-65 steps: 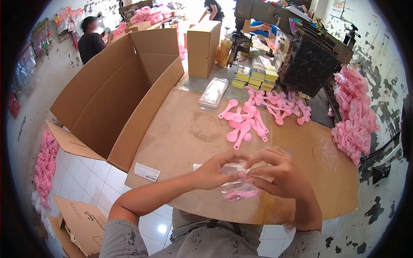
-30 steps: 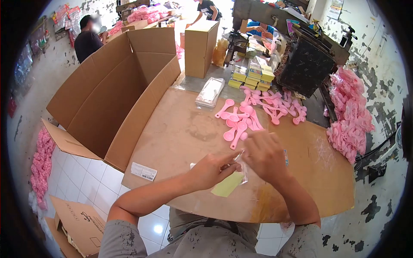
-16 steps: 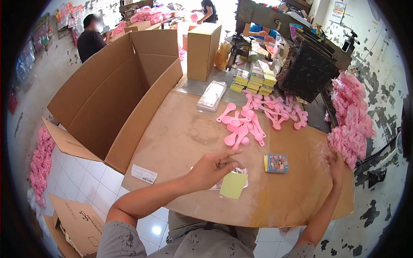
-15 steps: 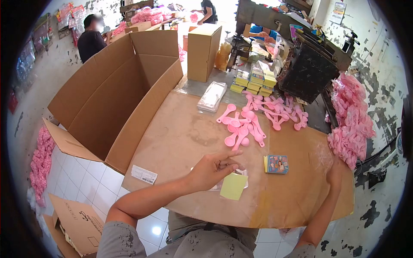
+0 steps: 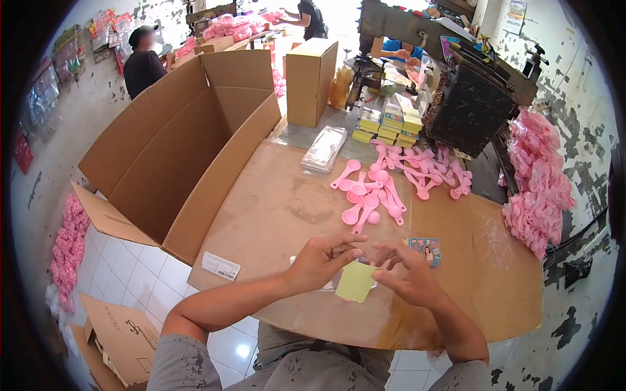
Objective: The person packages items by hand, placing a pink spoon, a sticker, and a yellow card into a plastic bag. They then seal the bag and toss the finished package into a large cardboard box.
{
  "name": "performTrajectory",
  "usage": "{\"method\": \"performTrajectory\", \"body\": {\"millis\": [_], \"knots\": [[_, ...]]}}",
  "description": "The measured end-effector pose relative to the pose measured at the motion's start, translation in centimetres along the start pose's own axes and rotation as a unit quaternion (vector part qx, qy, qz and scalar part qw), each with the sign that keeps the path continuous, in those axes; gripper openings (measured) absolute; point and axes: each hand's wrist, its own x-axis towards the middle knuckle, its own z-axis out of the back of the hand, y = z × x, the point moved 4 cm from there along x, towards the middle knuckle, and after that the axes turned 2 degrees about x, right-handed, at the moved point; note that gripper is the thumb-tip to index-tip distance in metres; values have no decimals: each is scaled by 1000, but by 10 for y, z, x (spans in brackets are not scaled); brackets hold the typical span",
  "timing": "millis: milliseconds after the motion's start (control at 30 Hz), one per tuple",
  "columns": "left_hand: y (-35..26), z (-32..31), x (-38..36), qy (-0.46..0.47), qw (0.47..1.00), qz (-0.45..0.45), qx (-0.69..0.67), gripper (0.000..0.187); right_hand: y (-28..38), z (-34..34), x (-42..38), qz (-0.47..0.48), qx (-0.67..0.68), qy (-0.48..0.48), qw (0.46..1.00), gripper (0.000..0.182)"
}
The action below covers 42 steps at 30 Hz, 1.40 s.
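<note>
My left hand (image 5: 319,262) is over the front middle of the cardboard-covered table, index finger and thumb stretched out with a gap between them. Just below its fingertips lies a yellow-green card (image 5: 355,283), partly over clear plastic (image 5: 329,281). From the other side my right hand (image 5: 411,277) reaches in, fingers spread and bent, its thumb at the card's right edge. Behind that hand is a small stack of printed cards (image 5: 427,249), partly covered by the fingers. Pink measuring spoons (image 5: 368,195) lie in a loose heap beyond both hands.
A large open carton (image 5: 218,163) stands at the left. Clear bags (image 5: 325,150), card stacks (image 5: 391,124) and a dark machine (image 5: 473,107) are at the back. Bagged pink items (image 5: 538,182) pile up at right. Two people (image 5: 143,72) are farther off; another is partly visible behind the machine.
My right hand has come from the pink pile at the right edge to the yellow-green card. My left hand has barely moved. The view has shifted slightly.
</note>
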Motion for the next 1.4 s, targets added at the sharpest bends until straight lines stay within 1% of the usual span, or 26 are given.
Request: {"method": "performTrajectory", "body": {"millis": [67, 167, 233, 267, 367, 533, 667, 767, 833, 867, 933, 967, 1033, 1067, 1167, 1233, 1267, 1333, 1400], "knots": [[0, 2, 0, 4, 1000, -2, 8, 36, -14, -18, 3, -34, 69, 16, 997, 37], [-1, 4, -1, 8, 1000, 6, -10, 35, -37, -19, 4, -50, 162, 0, 986, 30], [-2, 2, 0, 0, 999, -3, -41, 32, -33, -15, 3, -45, 186, 0, 982, 27], [-1, 1, 0, 2, 999, 7, -34, 33, -32, -13, 2, -44, 197, -1, 979, 26], [0, -1, 1, 5, 999, 31, -7, 31, -35, -10, -1, -40, 199, -5, 979, 25], [-2, 1, 0, -15, 996, 66, 59, 25, -48, -8, -3, -66, 211, -53, 974, 18], [7, 0, 1, -14, 999, 31, 30, 23, -50, -4, -6, -70, 216, -68, 971, 13], [10, 2, 0, -7, 1000, 7, 30, 23, -60, -1, -7, -85, 252, -47, 963, 13], [6, 2, 1, -10, 999, -14, 28, 24, -60, 0, -5, -76, 279, -44, 956, 14], [5, 3, 2, -4, 998, -14, 54, 24, -59, 0, -3, -72, 293, -43, 952, 15], [4, 7, 2, 12, 995, -11, 103, 25, -59, 1, -2, -43, 266, -47, 962, 15], [2, 9, 2, 16, 994, 2, 108, 25, -59, 3, -2, -30, 251, -51, 966, 16], [-4, 9, 1, 27, 993, 26, 115, 25, -57, 8, -2, -38, 220, -38, 974, 17], [-1, 9, 1, 26, 997, 31, 63, 24, -56, 10, -3, -42, 204, -31, 978, 17], [7, 9, 3, 21, 996, 56, -68, 26, -63, 10, -2, -38, 294, -16, 955, 17], [3, 6, 3, 17, 988, 84, -131, 28, -63, 9, -3, -55, 245, -17, 968, 16], [5, 7, 4, 16, 993, 78, -84, 28, -62, 8, -3, -63, 220, -17, 973, 16], [9, 9, 5, 14, 998, 66, 10, 27, -63, 5, -3, -60, 238, -25, 969, 14], [6, 7, 4, 17, 998, 64, 18, 27, -63, 4, -3, -65, 243, -27, 967, 12]]}}
